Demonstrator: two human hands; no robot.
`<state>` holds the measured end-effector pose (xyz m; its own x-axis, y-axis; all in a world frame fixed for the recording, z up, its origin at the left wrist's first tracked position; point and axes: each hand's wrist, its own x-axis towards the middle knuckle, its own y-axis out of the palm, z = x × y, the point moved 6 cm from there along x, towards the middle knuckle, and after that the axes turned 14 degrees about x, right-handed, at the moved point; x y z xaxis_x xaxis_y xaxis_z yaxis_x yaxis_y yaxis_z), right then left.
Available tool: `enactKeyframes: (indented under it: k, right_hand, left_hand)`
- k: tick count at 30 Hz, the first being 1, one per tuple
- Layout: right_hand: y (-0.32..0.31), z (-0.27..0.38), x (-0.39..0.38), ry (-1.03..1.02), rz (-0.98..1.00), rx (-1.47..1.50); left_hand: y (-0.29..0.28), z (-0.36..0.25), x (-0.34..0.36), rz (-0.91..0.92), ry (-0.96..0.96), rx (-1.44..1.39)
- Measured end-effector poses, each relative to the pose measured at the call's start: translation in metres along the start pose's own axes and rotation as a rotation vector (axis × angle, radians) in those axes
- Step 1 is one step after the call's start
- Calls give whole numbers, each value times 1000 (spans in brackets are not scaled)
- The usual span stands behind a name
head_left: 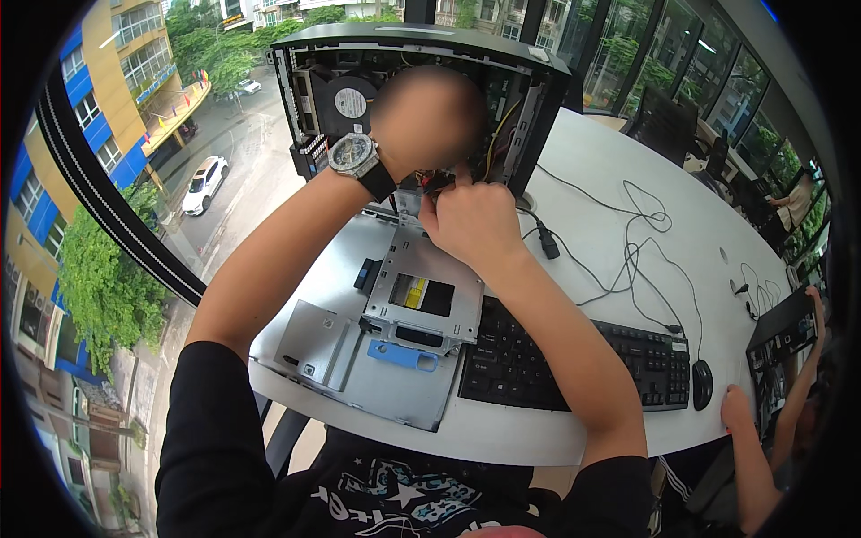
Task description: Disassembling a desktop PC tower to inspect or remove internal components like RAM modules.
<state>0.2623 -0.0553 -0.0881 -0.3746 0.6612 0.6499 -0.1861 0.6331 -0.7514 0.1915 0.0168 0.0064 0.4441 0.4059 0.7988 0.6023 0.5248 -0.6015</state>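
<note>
An open black desktop computer case (556,85) stands at the far side of the table, its inner parts facing me. My left hand (426,117), with a watch (354,157) on the wrist, reaches inside it; a blur covers the hand and hides its fingers. By the case's lower edge is my right hand (475,224), fingers bent and thumb close to the index finger, next to red wires (435,182). Whatever lies in that pinch is hidden. A round black fan or blower (352,102) sits left of my left hand, and a yellow cable (500,134) runs down the right.
Nearer me, a metal drive bracket (384,305) with a blue lever (401,355) rests on a metal side panel (395,399). Beside these lie a black keyboard (646,359), a mouse (702,386) and a power cord plug (548,242). At right, another person's hand (737,408) is near a black case (780,345).
</note>
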Motion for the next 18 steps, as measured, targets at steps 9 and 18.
enactKeyframes:
  k: [9,18]
  right_hand:
    - [-1,3,8,86,-37,77]
    - [13,-8,-7,110,18,1]
  left_hand:
    - [3,6,4,7,-8,16]
    - [-57,-48,-10,-71,113,208]
